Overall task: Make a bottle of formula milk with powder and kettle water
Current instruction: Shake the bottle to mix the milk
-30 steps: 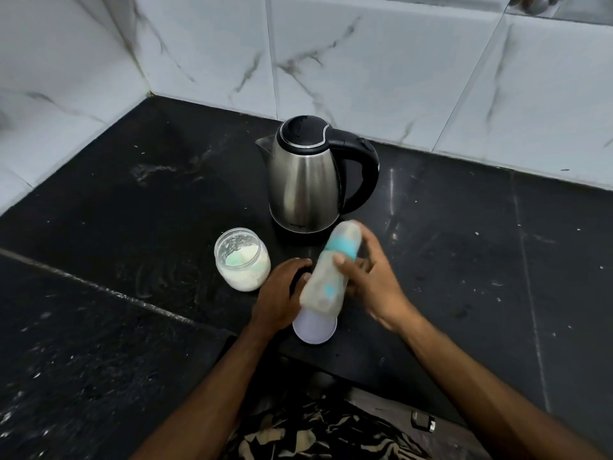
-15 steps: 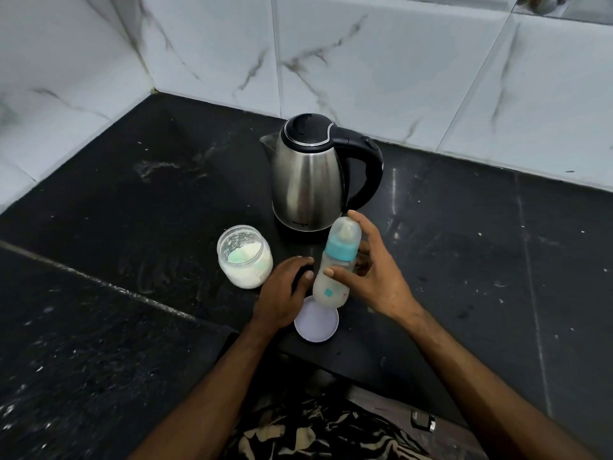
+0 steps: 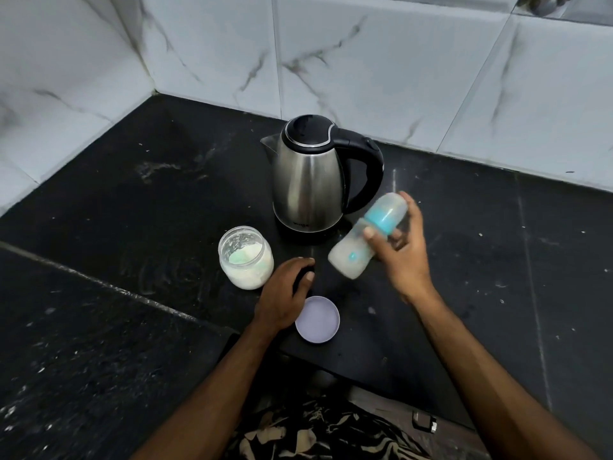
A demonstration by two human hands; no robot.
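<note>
My right hand (image 3: 403,252) grips a capped baby bottle (image 3: 360,245) with a teal collar, tilted with its cap up to the right and held off the counter; it is motion-blurred and holds milky white liquid. Behind it stands a steel kettle (image 3: 306,180) with a black lid and handle. An open glass jar of white powder (image 3: 245,258) sits left of the kettle base. My left hand (image 3: 285,293) rests on the counter between the jar and its pale round lid (image 3: 317,320), fingers loosely curled, holding nothing.
The black stone counter (image 3: 132,227) runs into a corner of white marbled wall tiles (image 3: 381,71). The counter's front edge is just behind the lid. Patterned cloth (image 3: 325,433) shows below the edge.
The bottle has swung from tilted near my left hand to upright, then out to the right and tilted the other way, off the counter. My left hand stayed put.
</note>
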